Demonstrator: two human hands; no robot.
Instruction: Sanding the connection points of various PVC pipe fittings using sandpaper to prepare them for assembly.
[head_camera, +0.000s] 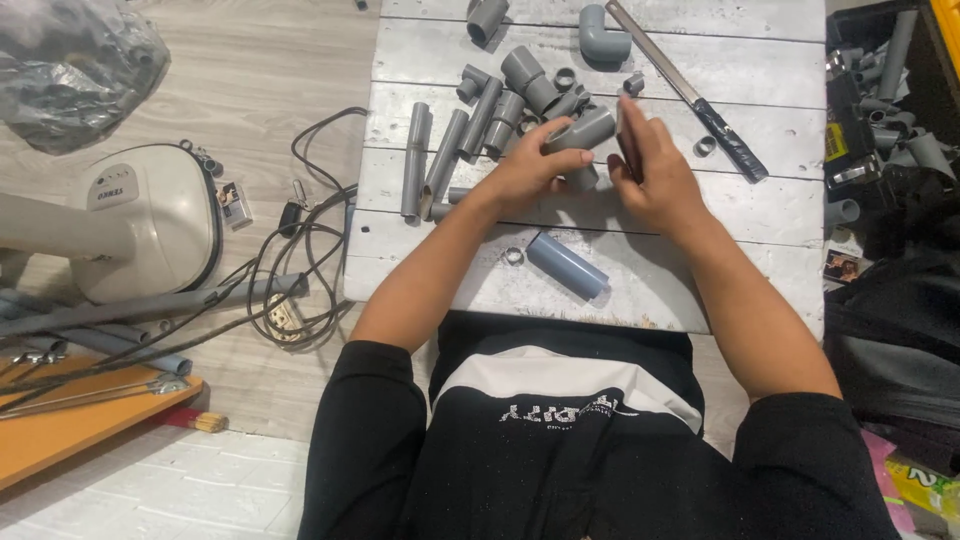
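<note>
White planks (700, 70) bear a grey tee fitting (580, 135), left-hand fingers (560, 130) clasping it, right fingers (640, 130) curled alongside.

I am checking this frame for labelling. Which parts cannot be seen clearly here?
Head view only:
- Grey plastic pipe fitting: the left hand covers its lower part.
- Right hand: what its fingers pinch is hidden behind them.
- Dark box of grey pipe pieces: cut by the right edge.
- Small metal ring: too small for detail.
- Crumpled clear plastic bag: cut by the top-left corner.
</note>
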